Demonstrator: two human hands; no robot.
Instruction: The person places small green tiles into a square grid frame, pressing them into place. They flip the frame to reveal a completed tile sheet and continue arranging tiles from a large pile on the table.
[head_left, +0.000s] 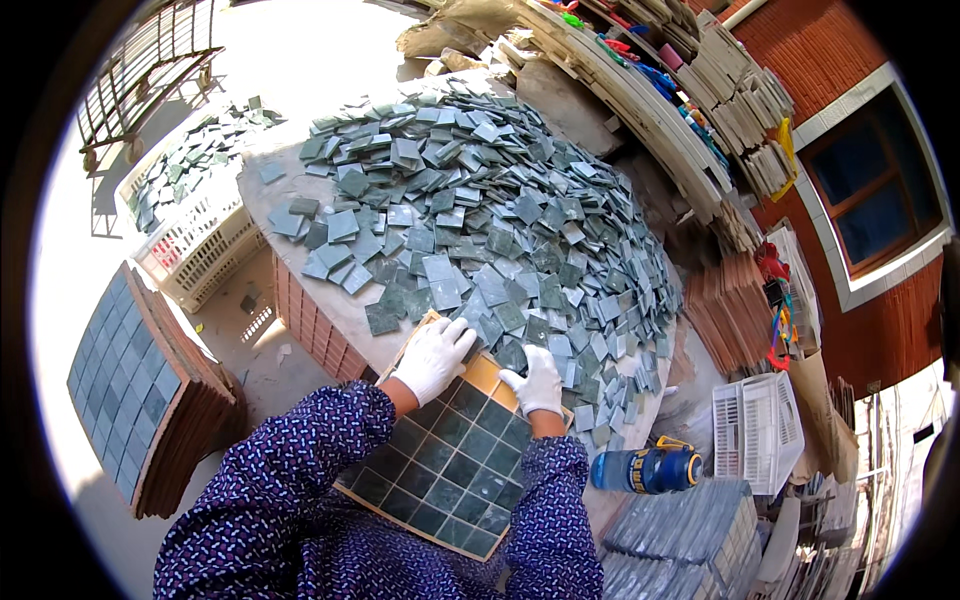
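A shallow wooden frame (345,490) leans against my front, filled with rows of square dark green stone tiles (461,469). Bare yellow backing (482,374) shows in its top row, between my hands. My left hand (436,358), in a white glove, bends its fingers over the frame's top edge; what lies under the fingertips is hidden. Also gloved in white, my right hand (538,384) is at the frame's upper right corner, thumb spread from the fingers, close to a dark tile (512,356). Loose tiles (480,220) lie heaped on the table just beyond both hands.
Stacked tile-filled panels (125,385) stand at left, near a pale crate of tiles (200,250). A blue bottle (645,470) lies right of the frame, above wrapped tile stacks (685,535). Farther right are a white crate (758,430) and reddish boards (728,315).
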